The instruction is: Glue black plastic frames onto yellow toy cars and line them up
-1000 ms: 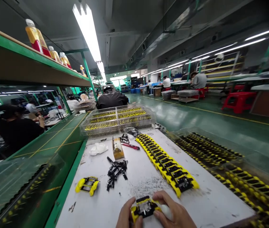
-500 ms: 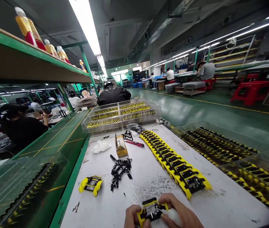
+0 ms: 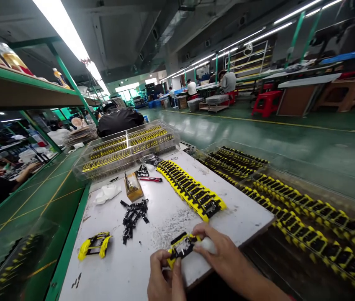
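My left hand (image 3: 165,274) pinches the left end of a yellow-and-black plastic part (image 3: 182,246) with a frame-like body, just above the table's near edge. Inside my right hand (image 3: 223,255) is a small white squeeze bottle (image 3: 209,246), its narrow end toward the part. My right index fingertip reaches the part's right edge; whether it presses there I cannot tell. A similar yellow-and-black part (image 3: 94,246) lies alone at the left. Beyond my hands is a heap of small black pieces (image 3: 135,215). A long row of yellow-and-black parts (image 3: 190,186) lies side by side at the right.
Farther back on the white table (image 3: 108,276) are a wooden block with tools (image 3: 132,188), a red cutter knife (image 3: 150,179) and crumpled white tissue (image 3: 107,194). Clear trays (image 3: 127,144) of parts stand behind and to the right. A co-worker in black (image 3: 119,119) sits ahead.
My view has swung right, so the table and its things appear farther left. Both hands still hold the part and the bottle; the part now looks more tilted.
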`<state>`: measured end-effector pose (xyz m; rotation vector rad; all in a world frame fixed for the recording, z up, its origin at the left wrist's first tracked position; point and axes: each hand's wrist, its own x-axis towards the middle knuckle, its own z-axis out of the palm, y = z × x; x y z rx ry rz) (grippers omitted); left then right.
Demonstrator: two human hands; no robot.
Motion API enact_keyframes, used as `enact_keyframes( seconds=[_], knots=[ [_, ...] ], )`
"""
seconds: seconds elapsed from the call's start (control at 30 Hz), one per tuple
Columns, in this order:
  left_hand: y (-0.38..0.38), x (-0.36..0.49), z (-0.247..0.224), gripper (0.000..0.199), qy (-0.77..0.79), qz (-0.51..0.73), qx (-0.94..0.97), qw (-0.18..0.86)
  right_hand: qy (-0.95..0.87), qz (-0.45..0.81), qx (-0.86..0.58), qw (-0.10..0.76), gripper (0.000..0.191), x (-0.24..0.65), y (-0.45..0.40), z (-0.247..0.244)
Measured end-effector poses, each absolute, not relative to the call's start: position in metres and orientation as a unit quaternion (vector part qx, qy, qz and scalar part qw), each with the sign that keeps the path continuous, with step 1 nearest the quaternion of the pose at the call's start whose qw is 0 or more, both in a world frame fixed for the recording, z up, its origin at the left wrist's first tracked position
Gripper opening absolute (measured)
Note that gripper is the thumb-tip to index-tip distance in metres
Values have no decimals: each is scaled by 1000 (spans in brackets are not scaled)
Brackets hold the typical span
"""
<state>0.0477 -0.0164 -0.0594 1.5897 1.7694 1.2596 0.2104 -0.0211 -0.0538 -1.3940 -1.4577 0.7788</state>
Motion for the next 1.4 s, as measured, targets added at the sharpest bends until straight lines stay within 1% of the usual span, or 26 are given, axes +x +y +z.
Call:
enact_keyframes(
  seconds=[0.13,0.2,0.3,0.63,0.87,1.1,1.4],
  knots=[
    [-14,94,-52,22,562,458,616,308,-541,284,-641,464,34,260,-28,-49],
    [-10,116,-51,23,534,446,633,341,-540,260,-656,459,34,283,-30,-47],
    [-5,138,-52,25,511,437,645,364,-544,249,-672,437,31,305,-31,-49],
    [2,154,-57,15,557,420,635,332,-533,259,-668,449,31,315,-17,-62],
    [9,155,-61,30,552,435,630,330,-500,268,-698,436,40,319,-10,-62],
    [16,152,-59,36,553,412,629,358,-487,238,-705,457,36,318,-5,-69],
    [24,153,-57,47,570,411,602,379,-498,205,-713,449,39,321,3,-79]
  ],
)
